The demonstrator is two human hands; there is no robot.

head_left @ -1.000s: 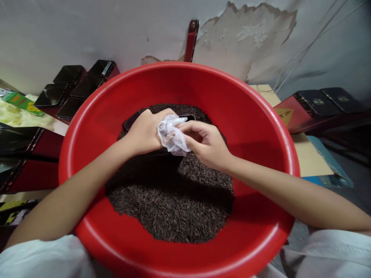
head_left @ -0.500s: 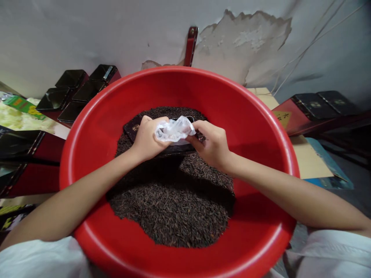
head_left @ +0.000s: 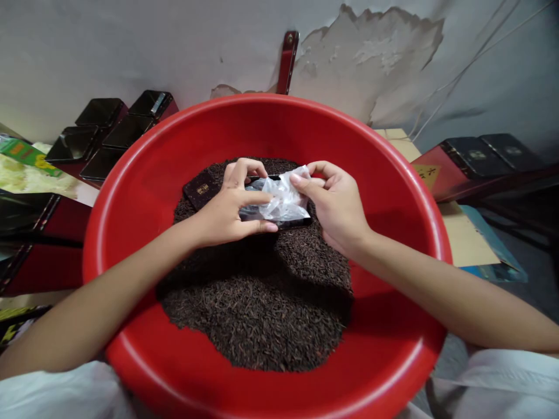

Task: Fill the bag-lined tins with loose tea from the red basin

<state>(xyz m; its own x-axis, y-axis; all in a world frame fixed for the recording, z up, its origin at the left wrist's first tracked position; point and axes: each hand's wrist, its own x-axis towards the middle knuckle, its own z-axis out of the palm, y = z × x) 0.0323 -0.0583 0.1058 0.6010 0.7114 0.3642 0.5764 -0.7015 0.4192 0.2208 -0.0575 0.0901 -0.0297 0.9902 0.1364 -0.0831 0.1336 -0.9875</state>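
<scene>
The plastic bag (head_left: pixel 287 196) looks crumpled and translucent.

Left forearm (head_left: pixel 117 285) and right forearm (head_left: pixel 428 291) bare, angled inward. Left hand (head_left: pixel 229 209): back up, thumb (head_left: pixel 262 226) straight on the near side, one finger extended toward the right hand (head_left: pixel 340 203), another arched beyond, wide grip. Right: thumb-and-finger pinch. Hands near, not touching.

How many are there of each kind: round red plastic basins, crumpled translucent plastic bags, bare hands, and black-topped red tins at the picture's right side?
Round red plastic basin: 1
Crumpled translucent plastic bag: 1
Left hand and right hand, both bare: 2
Black-topped red tins at right: 2
Total: 6
</scene>
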